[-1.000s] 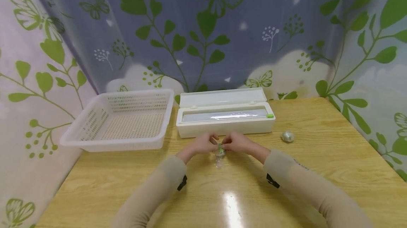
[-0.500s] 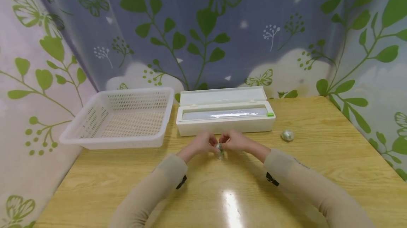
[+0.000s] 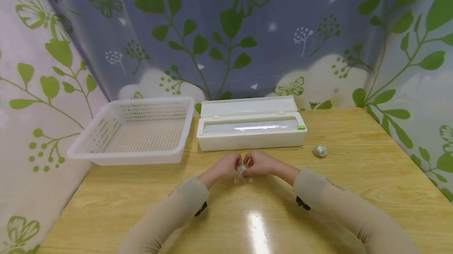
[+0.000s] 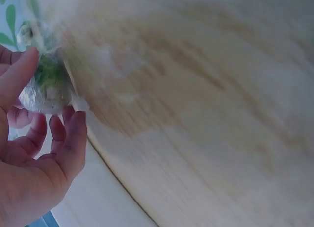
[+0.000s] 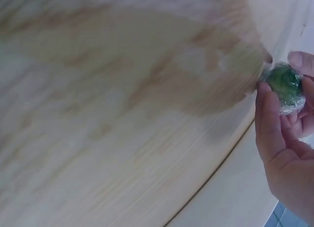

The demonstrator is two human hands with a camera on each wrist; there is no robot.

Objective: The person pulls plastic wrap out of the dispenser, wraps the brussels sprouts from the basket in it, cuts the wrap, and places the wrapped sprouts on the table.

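Observation:
A small round bundle point(image 3: 242, 169), green and whitish under crinkled clear film, is between both hands just in front of the white box. My left hand point(image 3: 227, 166) holds it from the left with curled fingers. From the right, my right hand point(image 3: 260, 164) grips it with bent fingers and thumb. In the left wrist view, a loose bit of film sticks out from the wrapped bundle point(image 4: 46, 89). Green shows through the film on the bundle point(image 5: 284, 85) in the right wrist view. A second wrapped ball point(image 3: 320, 150) lies apart on the right.
Behind the hands stands a long white cling film dispenser point(image 3: 247, 142), its lid point(image 3: 247, 107) raised, with a green slider point(image 3: 301, 127) at its right end. A white perforated basket point(image 3: 131, 159) is at the left of the wooden table point(image 3: 226, 222). Patterned curtains surround the table.
The clear film tail hanging toward the front has gone from sight against the bundle. Both hands have closed in around it, and the bundle has turned. Box, basket and second ball stay put.

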